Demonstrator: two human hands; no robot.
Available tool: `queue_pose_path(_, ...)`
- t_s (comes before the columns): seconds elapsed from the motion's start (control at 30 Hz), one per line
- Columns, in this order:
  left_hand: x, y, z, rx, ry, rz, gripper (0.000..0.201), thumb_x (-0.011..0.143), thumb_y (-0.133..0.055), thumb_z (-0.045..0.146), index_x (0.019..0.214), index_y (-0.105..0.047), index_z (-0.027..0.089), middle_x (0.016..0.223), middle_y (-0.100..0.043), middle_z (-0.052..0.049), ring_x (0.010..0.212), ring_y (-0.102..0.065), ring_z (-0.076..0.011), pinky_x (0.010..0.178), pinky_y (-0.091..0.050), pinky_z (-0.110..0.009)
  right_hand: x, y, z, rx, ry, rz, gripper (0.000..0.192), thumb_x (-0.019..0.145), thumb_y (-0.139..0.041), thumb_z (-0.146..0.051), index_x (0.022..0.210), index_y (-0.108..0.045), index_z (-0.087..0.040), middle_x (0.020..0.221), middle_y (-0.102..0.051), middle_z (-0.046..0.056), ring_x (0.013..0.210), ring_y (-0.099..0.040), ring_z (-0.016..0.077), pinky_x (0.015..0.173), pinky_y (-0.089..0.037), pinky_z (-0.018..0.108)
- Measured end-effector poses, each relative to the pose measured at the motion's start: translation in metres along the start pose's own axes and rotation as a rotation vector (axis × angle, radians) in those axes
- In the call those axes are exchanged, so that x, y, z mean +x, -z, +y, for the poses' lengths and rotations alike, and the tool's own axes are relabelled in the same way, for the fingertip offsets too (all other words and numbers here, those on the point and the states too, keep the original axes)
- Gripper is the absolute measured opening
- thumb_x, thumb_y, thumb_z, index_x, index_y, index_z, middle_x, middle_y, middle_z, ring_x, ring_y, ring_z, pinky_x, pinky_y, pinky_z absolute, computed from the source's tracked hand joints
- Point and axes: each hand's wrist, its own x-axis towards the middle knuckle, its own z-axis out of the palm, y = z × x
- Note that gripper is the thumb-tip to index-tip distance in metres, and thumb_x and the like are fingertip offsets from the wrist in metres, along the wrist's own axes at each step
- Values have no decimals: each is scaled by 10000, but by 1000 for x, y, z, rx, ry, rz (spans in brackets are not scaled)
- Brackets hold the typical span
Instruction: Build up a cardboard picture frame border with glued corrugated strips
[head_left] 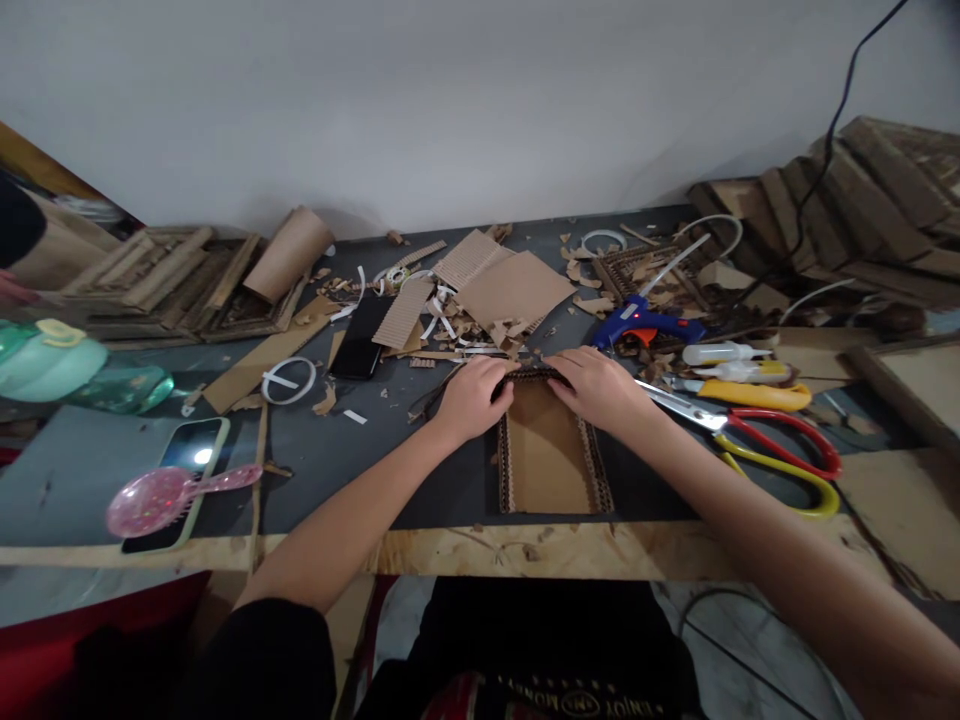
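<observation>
A shallow cardboard tray (551,455) with corrugated side walls lies at the front of the dark table. Across its far end runs a corrugated cardboard strip (534,375). My left hand (472,398) is closed on the strip's left part, its fingers curled over the top. At the right corner my right hand (598,387) grips the same strip, thumb on the near side. Both hands cover parts of the strip and the tray's far corners. To the right of my right hand are scissors (787,415) with one red and one yellow handle.
Behind my hands lie cardboard sheets (514,290), scraps and a black phone (358,338). A blue glue gun (622,325), small bottles (724,353) and a yellow cutter (757,393) are on the right. A pink hairbrush (161,500) rests over another phone (202,437) at left. Cardboard frames (862,190) stand stacked.
</observation>
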Motion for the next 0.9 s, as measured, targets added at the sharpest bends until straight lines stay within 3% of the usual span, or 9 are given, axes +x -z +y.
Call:
queue_pose_path(0.17, 0, 0, 1, 0, 0, -13, 236, 941, -498, 172, 1111, -661, 156, 1111, -737, -110, 1083, -671, -248, 972, -560, -448, 2, 0, -7, -34, -125, -44, 292, 951, -496, -230, 1114, -729, -163, 1105, -736, 130, 1006, -675, 255, 854, -539, 354)
queue_pose_path(0.47, -1, 0, 1, -4, -22, 0, 239, 924, -500, 156, 1099, -662, 143, 1086, -730, -117, 1064, -666, -249, 953, -563, -443, -4, -7, -9, 48, -181, 3, 271, 956, -490, -228, 1078, -725, -174, 1074, -733, 100, 932, -690, 217, 738, -513, 299)
queue_pose_path(0.9, -1, 0, 1, 1, -16, -26, 243, 924, -489, 174, 1096, -659, 153, 1070, -715, -122, 1048, -656, -260, 941, -558, -459, -4, -7, -12, 94, -201, 31, 288, 913, -514, -220, 1093, -735, -178, 1082, -742, 103, 928, -704, 224, 786, -547, 326)
